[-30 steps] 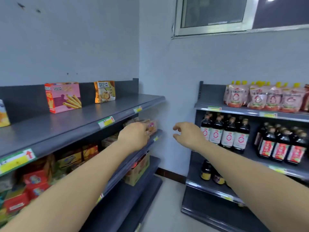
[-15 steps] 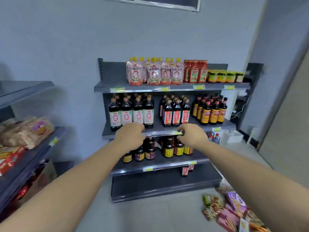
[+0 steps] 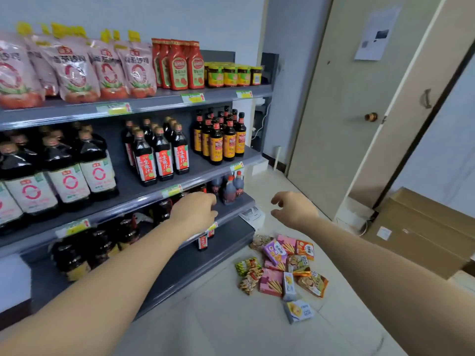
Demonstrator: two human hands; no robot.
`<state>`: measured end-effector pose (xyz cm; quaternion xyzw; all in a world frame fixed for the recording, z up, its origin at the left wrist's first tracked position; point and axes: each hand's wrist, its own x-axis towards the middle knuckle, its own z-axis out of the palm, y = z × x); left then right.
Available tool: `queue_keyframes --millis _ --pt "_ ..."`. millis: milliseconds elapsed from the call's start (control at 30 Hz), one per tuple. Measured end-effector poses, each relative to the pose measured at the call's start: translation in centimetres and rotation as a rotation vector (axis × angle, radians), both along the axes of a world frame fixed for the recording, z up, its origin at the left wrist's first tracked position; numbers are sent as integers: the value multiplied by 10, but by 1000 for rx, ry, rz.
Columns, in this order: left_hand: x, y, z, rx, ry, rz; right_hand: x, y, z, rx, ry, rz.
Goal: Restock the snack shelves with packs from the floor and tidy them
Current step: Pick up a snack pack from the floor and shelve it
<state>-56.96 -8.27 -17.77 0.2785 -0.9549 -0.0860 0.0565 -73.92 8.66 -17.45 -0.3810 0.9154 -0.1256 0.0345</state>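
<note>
View has swung right since half a second ago, so the scattered pile of colourful snack packs (image 3: 271, 282) on the pale tiled floor (image 3: 231, 327) shows in full now. It's below both hands and well apart from them. The left hand (image 3: 195, 214) and right hand (image 3: 293, 210) hang loosely curled, holding nothing. A dark grey metal shelf unit (image 3: 185, 265) of dark sauce bottles (image 3: 162, 160) stands just left of the pile, and brown cardboard boxes (image 3: 424, 235) sit off to the right.

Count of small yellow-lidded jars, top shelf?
4 yellow-lidded jars in a row at the right end of the grey top shelf, beside red sauce bottles; others may hide behind.
</note>
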Motion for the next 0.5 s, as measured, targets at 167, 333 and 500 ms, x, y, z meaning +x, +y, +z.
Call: queue_keyframes --millis 167,333,500 --pt "-92 -2 -32 52 -29 -94 -72 8 -36 33 -51 -111" --pt "-183 -4 -66 68 -72 -135 -152 11 -72 84 -110 -173" --pt "-260 -8 -106 131 -123 -169 -221 11 -110 136 -159 -220"
